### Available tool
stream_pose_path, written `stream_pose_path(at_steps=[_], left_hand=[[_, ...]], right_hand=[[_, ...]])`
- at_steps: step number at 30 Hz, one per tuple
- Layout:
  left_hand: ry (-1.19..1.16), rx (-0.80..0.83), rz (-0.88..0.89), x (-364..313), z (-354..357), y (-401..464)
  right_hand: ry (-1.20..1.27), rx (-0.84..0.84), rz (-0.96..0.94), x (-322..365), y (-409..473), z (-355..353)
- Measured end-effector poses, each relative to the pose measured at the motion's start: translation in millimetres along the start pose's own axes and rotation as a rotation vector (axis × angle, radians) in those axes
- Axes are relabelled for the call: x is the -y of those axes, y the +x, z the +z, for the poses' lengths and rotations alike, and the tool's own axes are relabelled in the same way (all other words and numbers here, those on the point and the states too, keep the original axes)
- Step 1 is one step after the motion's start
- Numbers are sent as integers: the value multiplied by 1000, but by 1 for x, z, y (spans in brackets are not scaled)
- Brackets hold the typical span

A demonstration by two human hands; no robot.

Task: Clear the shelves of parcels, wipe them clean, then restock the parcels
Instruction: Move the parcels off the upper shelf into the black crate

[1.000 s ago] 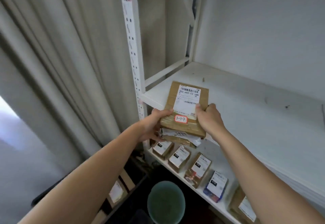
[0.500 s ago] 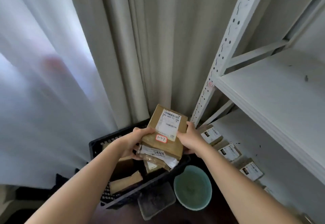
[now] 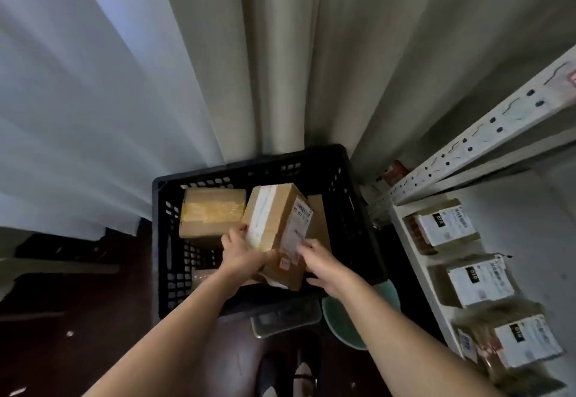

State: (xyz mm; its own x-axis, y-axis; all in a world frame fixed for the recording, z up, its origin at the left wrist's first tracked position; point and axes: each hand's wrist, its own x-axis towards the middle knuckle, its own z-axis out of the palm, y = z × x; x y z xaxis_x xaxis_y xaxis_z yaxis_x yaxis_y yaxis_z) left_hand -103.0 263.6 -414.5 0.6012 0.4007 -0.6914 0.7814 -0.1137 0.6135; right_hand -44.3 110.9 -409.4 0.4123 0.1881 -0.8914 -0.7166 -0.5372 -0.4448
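Parcel (image 3: 277, 231) sits tilted over the black crate (image 3: 349, 197), held from both sides so you can lower it in without dropping it. Your left hand (image 3: 241, 253) grips its 9 o'clock face, fingers curled around the near edge; your right hand (image 3: 318, 264) presses its 3 o'clock labelled face, fingers seemingly part-curled, though blur obscures them. Taped box (image 3: 212, 215) lies already inside at 10 o'clock, leaving room. Lower shelf (image 3: 408, 240) at 3 o'clock still carries labelled packets (image 3: 445, 225), so clearing appears unfinished.
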Motion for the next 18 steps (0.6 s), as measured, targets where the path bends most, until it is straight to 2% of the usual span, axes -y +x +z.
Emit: stream_pose_path(at_steps=[6, 13, 15, 18], left_hand=[[-12, 102, 71, 17, 46, 38], [73, 65, 34, -1, 46, 33], [176, 44, 54, -7, 35, 28], [498, -4, 102, -20, 18, 15]], right_hand=[[84, 70, 5, -8, 56, 14], [-1, 60, -60, -10, 51, -13], [-41, 47, -90, -10, 41, -23], [-92, 26, -151, -6, 20, -34]])
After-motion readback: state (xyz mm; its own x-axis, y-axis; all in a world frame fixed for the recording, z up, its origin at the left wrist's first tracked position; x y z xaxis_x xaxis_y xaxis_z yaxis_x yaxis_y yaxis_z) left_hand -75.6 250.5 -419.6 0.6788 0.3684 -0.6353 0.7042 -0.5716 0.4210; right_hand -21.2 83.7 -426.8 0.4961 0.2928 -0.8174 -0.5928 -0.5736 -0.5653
